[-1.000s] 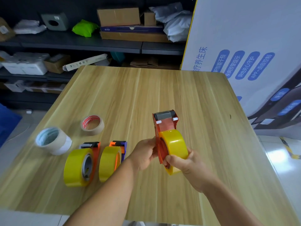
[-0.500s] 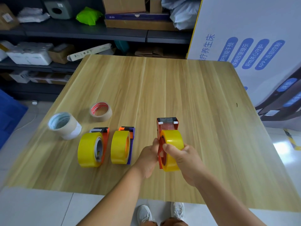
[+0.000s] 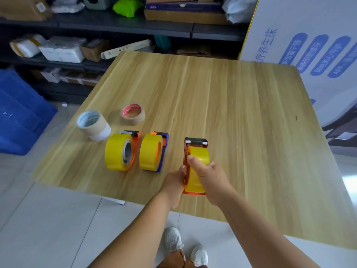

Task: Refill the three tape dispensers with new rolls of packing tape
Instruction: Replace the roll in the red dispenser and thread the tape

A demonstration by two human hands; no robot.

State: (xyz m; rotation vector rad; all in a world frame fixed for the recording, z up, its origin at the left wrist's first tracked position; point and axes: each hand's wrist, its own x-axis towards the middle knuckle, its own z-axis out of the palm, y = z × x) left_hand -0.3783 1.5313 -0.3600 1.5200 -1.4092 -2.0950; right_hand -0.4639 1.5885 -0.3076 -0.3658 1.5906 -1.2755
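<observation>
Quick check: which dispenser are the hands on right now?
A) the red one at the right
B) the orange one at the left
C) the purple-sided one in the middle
A: both the left hand and the right hand grip the red dispenser holding a yellow roll.

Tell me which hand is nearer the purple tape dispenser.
Left. The left hand sits just right of the purple tape dispenser; the right hand lies farther right, across the red dispenser.

- Both forearms reach forward, bare, converging toward each other.
- The left hand (image 3: 174, 181) sits just left of the right hand, its fingers seemingly curled against the side of the tape dispenser (image 3: 195, 149); the grip is partly hidden.
- The right hand (image 3: 209, 177) wraps over the yellow roll (image 3: 198, 154), thumb laid on top, fingers curled down the far side.
</observation>
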